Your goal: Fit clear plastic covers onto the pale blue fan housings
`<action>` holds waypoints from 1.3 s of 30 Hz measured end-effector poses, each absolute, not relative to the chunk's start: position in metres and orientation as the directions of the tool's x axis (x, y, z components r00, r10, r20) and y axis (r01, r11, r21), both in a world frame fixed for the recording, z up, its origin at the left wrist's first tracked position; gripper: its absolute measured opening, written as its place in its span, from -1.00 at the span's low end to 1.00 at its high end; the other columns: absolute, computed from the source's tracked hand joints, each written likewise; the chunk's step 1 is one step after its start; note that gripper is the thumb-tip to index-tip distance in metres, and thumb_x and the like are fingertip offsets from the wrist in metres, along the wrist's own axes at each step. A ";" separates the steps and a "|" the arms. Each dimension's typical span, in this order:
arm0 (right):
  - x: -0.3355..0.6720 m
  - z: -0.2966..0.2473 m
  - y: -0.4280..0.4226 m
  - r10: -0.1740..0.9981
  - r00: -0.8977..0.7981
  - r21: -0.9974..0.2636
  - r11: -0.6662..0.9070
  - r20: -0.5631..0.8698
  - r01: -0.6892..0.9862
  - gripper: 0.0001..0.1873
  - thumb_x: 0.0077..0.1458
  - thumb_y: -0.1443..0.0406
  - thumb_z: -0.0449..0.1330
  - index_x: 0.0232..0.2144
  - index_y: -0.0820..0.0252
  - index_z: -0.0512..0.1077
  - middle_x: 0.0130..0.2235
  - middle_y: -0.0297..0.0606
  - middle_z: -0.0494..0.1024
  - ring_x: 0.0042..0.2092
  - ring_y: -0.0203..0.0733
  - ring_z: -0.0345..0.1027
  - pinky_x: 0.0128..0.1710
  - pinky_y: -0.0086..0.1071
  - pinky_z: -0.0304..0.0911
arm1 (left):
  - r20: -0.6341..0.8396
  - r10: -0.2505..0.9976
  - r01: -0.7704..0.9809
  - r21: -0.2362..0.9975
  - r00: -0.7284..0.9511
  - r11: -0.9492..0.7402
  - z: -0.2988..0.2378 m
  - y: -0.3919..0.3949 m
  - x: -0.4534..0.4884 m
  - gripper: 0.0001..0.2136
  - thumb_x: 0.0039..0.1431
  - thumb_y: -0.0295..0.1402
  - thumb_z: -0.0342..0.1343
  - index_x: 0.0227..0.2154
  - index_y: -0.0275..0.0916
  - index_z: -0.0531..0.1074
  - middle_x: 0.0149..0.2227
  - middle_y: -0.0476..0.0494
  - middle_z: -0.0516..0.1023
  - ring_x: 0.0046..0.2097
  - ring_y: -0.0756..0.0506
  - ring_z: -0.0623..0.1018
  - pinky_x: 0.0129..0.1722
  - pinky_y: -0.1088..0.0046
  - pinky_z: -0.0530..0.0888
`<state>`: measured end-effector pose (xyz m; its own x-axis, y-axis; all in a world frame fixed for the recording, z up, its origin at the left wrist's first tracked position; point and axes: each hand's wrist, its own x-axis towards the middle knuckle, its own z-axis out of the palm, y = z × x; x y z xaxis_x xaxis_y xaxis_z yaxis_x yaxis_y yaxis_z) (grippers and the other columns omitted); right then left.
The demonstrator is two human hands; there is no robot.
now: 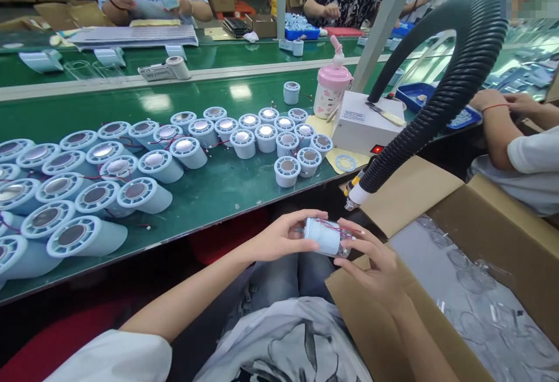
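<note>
Over my lap I hold a pale blue cylinder [322,236] lying on its side, with a thin red wire across it and a clear plastic cup fitted on its right end. My left hand [279,236] grips the cylinder's left end, fingers curled around it. My right hand [371,257] pinches the clear cup end from the right. Both hands are below the front edge of the green table [209,190].
Several pale blue cylinders [144,193] with mirrored tops cover the table. A black ribbed hose [441,102], a white box [364,123] and a pink bottle [332,85] stand at right. An open cardboard box [476,289] of clear cups is beside my right arm. Other people sit opposite and at right.
</note>
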<state>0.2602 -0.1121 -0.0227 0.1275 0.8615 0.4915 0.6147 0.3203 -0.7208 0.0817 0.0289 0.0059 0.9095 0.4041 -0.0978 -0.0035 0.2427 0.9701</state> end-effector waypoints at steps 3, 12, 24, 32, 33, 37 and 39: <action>0.257 -0.019 -0.113 0.865 0.105 -0.713 0.330 0.491 0.619 -0.65 0.04 0.40 0.28 -0.10 0.05 0.39 0.12 -0.08 0.40 0.08 0.02 0.36 -0.02 -0.11 0.41 | -0.085 0.401 0.022 0.987 0.912 0.159 0.008 0.028 0.075 -0.37 -0.07 -0.40 0.33 0.12 -0.21 0.29 0.18 -0.30 0.32 0.12 -0.24 0.41 0.05 0.21 0.42; 0.249 -0.005 -0.115 0.951 0.080 -0.811 0.209 0.298 0.546 -0.66 0.08 0.30 0.27 -0.06 -0.01 0.40 0.10 -0.18 0.43 0.12 -0.03 0.30 0.06 -0.15 0.30 | -0.039 0.367 -0.026 0.985 0.930 0.169 0.006 0.022 0.065 -0.36 -0.04 -0.43 0.32 0.14 -0.19 0.27 0.18 -0.30 0.31 0.14 -0.25 0.39 0.07 0.19 0.41; 0.245 0.004 -0.125 0.992 0.107 -0.921 0.021 0.068 0.388 -0.54 -0.01 0.29 0.35 -0.04 -0.06 0.36 0.07 -0.26 0.44 0.12 0.00 0.28 0.04 -0.14 0.32 | -0.040 0.344 -0.031 0.980 0.938 0.198 0.006 0.018 0.051 -0.36 -0.01 -0.33 0.30 0.17 -0.13 0.25 0.18 -0.30 0.32 0.14 -0.27 0.40 0.04 0.19 0.42; 0.243 0.016 -0.124 0.991 0.085 -0.975 -0.121 -0.106 0.188 -0.50 -0.03 0.34 0.35 -0.05 -0.13 0.35 0.03 -0.37 0.43 0.03 -0.13 0.34 -0.04 -0.31 0.34 | 0.129 0.318 -0.091 0.987 0.939 -0.131 0.016 0.018 0.050 -0.32 -0.11 -0.42 0.36 0.14 -0.11 0.30 0.19 -0.23 0.33 0.21 -0.20 0.32 0.16 0.28 0.32; 0.243 0.017 -0.124 0.990 0.081 -0.977 -0.130 -0.118 0.171 -0.50 -0.03 0.34 0.35 -0.05 -0.14 0.35 0.02 -0.39 0.42 0.02 -0.15 0.34 -0.05 -0.33 0.34 | 0.144 0.310 -0.095 0.981 0.940 -0.168 0.016 0.018 0.049 -0.31 -0.12 -0.42 0.37 0.14 -0.11 0.30 0.19 -0.23 0.33 0.21 -0.19 0.32 0.18 0.27 0.30; 0.244 0.020 -0.123 0.982 0.066 -0.979 -0.183 -0.178 0.091 -0.54 -0.03 0.35 0.34 -0.07 -0.09 0.35 -0.02 -0.37 0.44 -0.04 -0.19 0.35 -0.10 -0.37 0.34 | 0.196 0.281 -0.117 0.955 0.939 -0.274 0.015 0.019 0.049 -0.27 -0.12 -0.41 0.37 0.17 -0.11 0.26 0.20 -0.22 0.32 0.21 -0.18 0.33 0.21 0.28 0.24; 0.244 0.020 -0.122 0.977 0.049 -0.977 -0.211 -0.210 0.033 -0.55 -0.02 0.32 0.34 -0.07 -0.05 0.34 -0.05 -0.34 0.45 -0.06 -0.18 0.35 -0.14 -0.37 0.34 | 0.222 0.271 -0.135 0.942 0.936 -0.306 0.015 0.019 0.049 -0.27 -0.12 -0.42 0.37 0.17 -0.11 0.25 0.21 -0.22 0.32 0.22 -0.17 0.33 0.22 0.29 0.22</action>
